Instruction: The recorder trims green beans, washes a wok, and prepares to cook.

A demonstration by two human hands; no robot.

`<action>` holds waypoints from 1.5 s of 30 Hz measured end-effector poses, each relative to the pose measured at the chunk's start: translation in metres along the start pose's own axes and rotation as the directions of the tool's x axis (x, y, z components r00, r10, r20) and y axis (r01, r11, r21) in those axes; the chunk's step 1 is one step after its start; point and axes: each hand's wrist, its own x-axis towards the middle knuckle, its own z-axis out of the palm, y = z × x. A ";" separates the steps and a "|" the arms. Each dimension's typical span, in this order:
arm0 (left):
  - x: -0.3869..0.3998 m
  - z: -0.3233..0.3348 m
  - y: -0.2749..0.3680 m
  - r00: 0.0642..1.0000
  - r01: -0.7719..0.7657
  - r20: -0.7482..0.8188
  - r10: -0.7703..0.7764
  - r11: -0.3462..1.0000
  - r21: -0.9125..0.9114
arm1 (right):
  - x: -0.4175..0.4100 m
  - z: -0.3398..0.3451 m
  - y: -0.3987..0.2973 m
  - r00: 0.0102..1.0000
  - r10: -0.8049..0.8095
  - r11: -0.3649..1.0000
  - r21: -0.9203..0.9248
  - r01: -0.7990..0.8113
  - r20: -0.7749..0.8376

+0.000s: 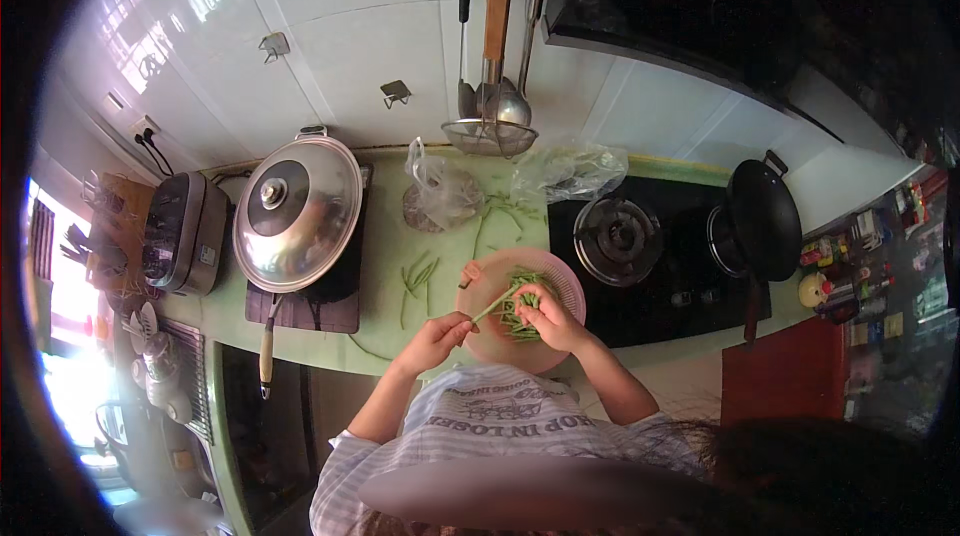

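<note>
Over a pink plastic basket (pixel 480 348) my two hands work close together. My left hand (pixel 444 333) pinches one end of a long green bean (pixel 491 305). At its other end the fingers of my right hand (pixel 551 318) curl round the bean, partly hiding it. Under my right hand, green bean pieces (pixel 517 330) lie heaped in the basket. A small pinkish-orange piece (pixel 470 273), too unclear to name, is at the basket's upper left edge. Several loose green beans (pixel 418 279) rest on the pale green countertop (pixel 382 236) to the left.
Left stands a lidded pan (pixel 300 213), its handle toward me, beside a grey appliance (pixel 187 232). Clear plastic bags (pixel 442 195) lie behind the basket. On the right, a black gas stove (pixel 637 311) carries a black wok (pixel 765 221). Utensils (pixel 499 48) hang on the wall.
</note>
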 end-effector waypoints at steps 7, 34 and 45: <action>-0.003 -0.003 0.005 0.997 -0.075 0.025 0.074 0.997 0.020 | -0.003 0.007 -0.009 0.999 -0.035 0.968 -0.249 0.029 -0.021; -0.001 0.003 0.012 1.000 -0.024 0.008 0.023 0.864 0.502 | 0.000 0.032 -0.011 0.975 -0.146 0.545 -0.810 0.219 0.165; -0.006 0.024 -0.005 0.994 -0.001 -0.104 0.042 0.932 0.361 | 0.010 0.043 0.028 0.824 0.504 0.699 0.683 -0.213 -0.260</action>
